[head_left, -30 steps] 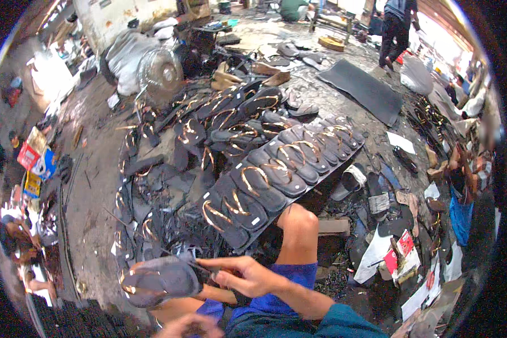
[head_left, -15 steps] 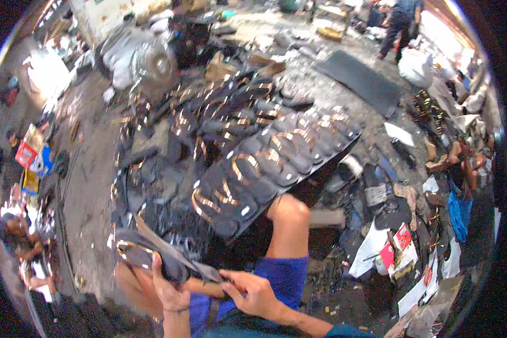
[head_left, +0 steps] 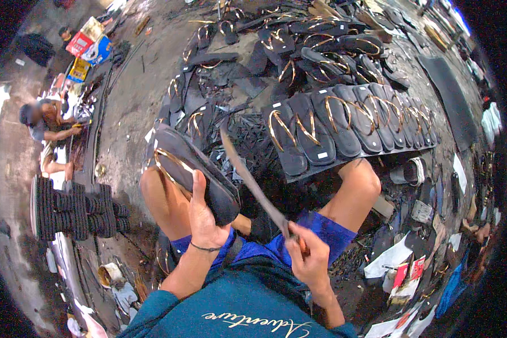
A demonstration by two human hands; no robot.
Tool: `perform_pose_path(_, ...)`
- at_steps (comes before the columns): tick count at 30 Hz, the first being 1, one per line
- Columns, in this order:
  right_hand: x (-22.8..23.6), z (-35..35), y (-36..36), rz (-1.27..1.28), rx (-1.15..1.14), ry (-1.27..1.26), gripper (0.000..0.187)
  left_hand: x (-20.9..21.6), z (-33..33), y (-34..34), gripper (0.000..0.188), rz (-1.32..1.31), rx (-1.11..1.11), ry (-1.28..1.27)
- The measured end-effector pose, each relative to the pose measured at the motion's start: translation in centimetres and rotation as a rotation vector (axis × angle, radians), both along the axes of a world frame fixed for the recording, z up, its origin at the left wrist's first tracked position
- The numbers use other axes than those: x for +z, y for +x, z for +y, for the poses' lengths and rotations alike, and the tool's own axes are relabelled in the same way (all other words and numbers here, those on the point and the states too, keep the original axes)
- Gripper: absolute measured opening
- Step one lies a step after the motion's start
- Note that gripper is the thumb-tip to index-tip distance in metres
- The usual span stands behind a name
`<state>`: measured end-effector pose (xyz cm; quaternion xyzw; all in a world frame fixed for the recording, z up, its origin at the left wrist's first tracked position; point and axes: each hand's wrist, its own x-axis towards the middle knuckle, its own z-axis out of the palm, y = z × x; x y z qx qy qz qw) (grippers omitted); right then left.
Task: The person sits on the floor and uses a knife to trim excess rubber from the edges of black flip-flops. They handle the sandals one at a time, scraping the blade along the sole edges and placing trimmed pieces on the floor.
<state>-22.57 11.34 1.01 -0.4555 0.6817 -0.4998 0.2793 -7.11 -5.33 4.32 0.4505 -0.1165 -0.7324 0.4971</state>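
My left hand (head_left: 205, 217) grips a black flip-flop (head_left: 194, 166) with a gold strap, held tilted above my left knee, thumb on its near edge. In my right hand (head_left: 308, 254) is a long knife (head_left: 253, 186) with a curved, dark blade, its orange handle mostly covered by my fingers. The blade points up and to the left, apart from the flip-flop. Beyond my right knee a row of black flip-flops (head_left: 346, 121) with gold straps stands side by side on a board, small white labels on some.
More flip-flops (head_left: 321, 48) lie heaped on the ground ahead. Black offcuts (head_left: 259, 135) cover the ground between my knees. Stacked black soles (head_left: 76, 208) stand at left, near another person (head_left: 53, 124) sitting low. A dark flat sheet (head_left: 450, 101) lies far right.
My view has swung to the left and down. The knife, earlier alongside the flip-flop, is now apart from it, to its right. Both hands keep their hold.
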Motion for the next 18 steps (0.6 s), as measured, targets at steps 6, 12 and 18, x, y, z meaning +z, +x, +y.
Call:
perform_pose_path(6,0.2,4.7,0.7,0.052,0.146,0.133,0.032,-0.6,0.6,0.9,0.033,-0.058,0.003,-0.048)
perform_pose_path(12,1.3,2.4,1.5,0.085,0.155,0.150,0.031,-4.0,2.3,4.1,0.037,-0.302,0.007,-0.088)
perform_pose_path(18,2.1,-0.9,2.7,0.068,0.201,0.202,0.028,-2.6,3.3,3.9,0.035,-0.298,-0.107,-0.134)
